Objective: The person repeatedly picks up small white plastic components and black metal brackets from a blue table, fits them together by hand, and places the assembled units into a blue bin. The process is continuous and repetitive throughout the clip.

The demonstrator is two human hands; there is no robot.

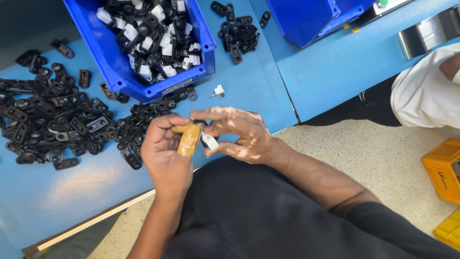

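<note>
My left hand (pixel 165 148) and my right hand (pixel 237 134) meet over the front edge of the blue table (pixel 258 81). A tan covering wraps my left thumb. Between the fingers of both hands sits a small black bracket with a white clip (pixel 209 140) on it. The bracket is mostly hidden by my fingers. A large heap of loose black brackets (pixel 52 115) lies just left of my left hand. One loose white clip (pixel 218 91) lies on the table beyond my hands.
A blue bin (pixel 117 67) holding black brackets fitted with white clips stands behind the hands. A smaller pile of black brackets (pixel 238 31) lies at the back, beside a second blue bin (pixel 306 19). Another person's white sleeve (pixel 424 91) is at right. Orange crates (pixel 443 168) stand on the floor.
</note>
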